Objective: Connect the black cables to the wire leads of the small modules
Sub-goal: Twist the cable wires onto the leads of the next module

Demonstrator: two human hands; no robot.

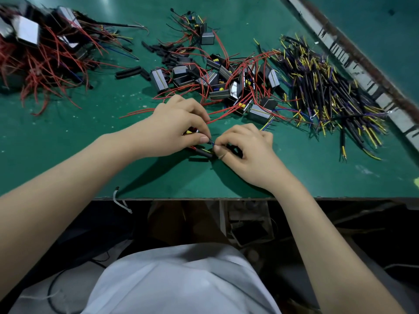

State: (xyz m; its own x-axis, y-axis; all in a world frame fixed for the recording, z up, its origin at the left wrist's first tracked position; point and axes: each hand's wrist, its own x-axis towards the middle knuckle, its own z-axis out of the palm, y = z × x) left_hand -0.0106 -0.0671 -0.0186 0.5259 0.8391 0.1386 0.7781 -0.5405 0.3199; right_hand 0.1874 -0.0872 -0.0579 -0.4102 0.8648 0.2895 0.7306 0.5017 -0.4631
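My left hand (179, 126) curls over a small module near the table's middle and pinches one of its thin wire leads (210, 141) between thumb and forefinger. My right hand (246, 148) pinches the end of a black cable (204, 152) and holds it tip to tip against that lead. The module itself is mostly hidden under my left palm; only red and yellow bits show. Its red leads (140, 112) trail left and right across the green table (68, 143).
A heap of small modules with red leads (226, 82) lies just beyond my hands. Black cables with yellow and blue tips (328, 91) are piled at the right. Joined units with red wires (38, 46) sit far left. Short black sleeves (128, 71) are scattered mid-table.
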